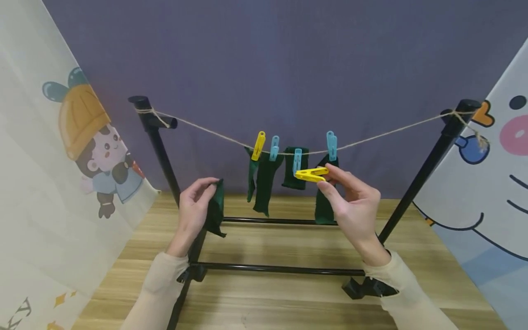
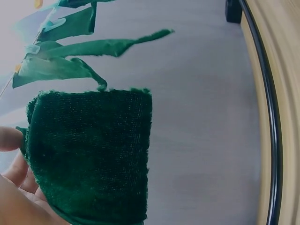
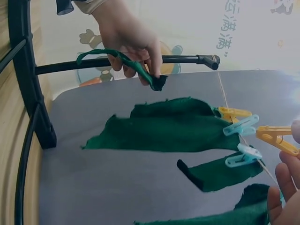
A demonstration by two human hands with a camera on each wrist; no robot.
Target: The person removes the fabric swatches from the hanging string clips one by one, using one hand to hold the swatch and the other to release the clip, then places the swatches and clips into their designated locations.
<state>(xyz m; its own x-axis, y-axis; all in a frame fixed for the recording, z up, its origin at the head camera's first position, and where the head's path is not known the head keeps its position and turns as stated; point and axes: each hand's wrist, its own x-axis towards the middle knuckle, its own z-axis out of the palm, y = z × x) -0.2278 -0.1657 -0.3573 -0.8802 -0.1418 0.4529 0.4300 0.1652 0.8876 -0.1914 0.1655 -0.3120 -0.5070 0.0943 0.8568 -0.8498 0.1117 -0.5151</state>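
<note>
My left hand (image 1: 193, 207) pinches a dark green cloth (image 1: 215, 211) by its upper edge, left of the string; the left wrist view shows this cloth (image 2: 93, 154) spread broad and square. Between thumb and fingertips, my right hand (image 1: 356, 201) holds a yellow clothespin (image 1: 307, 174) by its handle ends, its nose pointing left. The clothespin overlaps the hanging cloths in the head view. On the string (image 1: 383, 137), a yellow clothespin (image 1: 258, 145) and blue clothespins (image 1: 274, 149) grip several green cloths (image 1: 265, 185). My right hand partly covers the rightmost cloth (image 1: 324, 208).
The string sags between two black posts (image 1: 429, 178) of a frame. Low black crossbars (image 1: 280, 269) run above the wooden tabletop (image 1: 264, 302). A grey-blue backdrop (image 1: 264, 68) rises behind, with printed cartoon panels (image 1: 29, 160) at both sides.
</note>
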